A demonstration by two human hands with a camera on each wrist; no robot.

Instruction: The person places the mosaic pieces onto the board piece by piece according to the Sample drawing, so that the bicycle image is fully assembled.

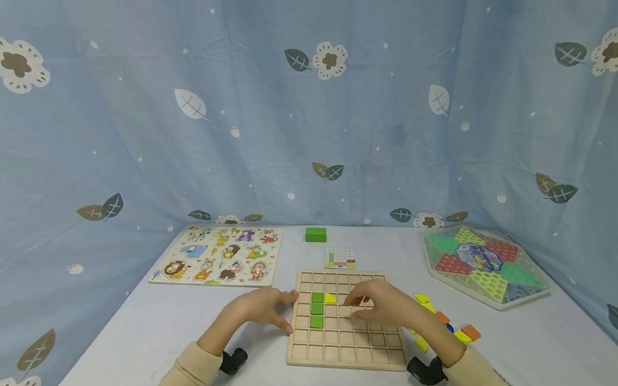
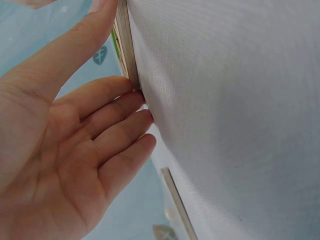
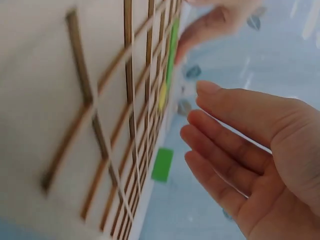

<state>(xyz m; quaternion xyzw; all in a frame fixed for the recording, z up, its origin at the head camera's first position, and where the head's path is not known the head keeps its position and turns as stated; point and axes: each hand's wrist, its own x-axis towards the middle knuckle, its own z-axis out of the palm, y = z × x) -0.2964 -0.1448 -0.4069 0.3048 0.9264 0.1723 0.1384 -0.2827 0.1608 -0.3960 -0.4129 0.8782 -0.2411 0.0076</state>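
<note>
Grid board (image 1: 349, 338) sits at 6 o'clock in my head view. Three green tiles (image 1: 317, 309) run in a column, 9 to 10 o'clock from board centre; yellow tile (image 1: 330, 298) just right of the top one. Left hand (image 1: 266, 306) at the board's 9 o'clock edge: thumb wide from the fingers, fingertips touching the rim. Right hand (image 1: 386, 304) over the 2 o'clock part, thumb and fingertips apart. Pattern card (image 1: 340, 258) at 12, loose tiles (image 1: 442, 317) near 3.
</note>
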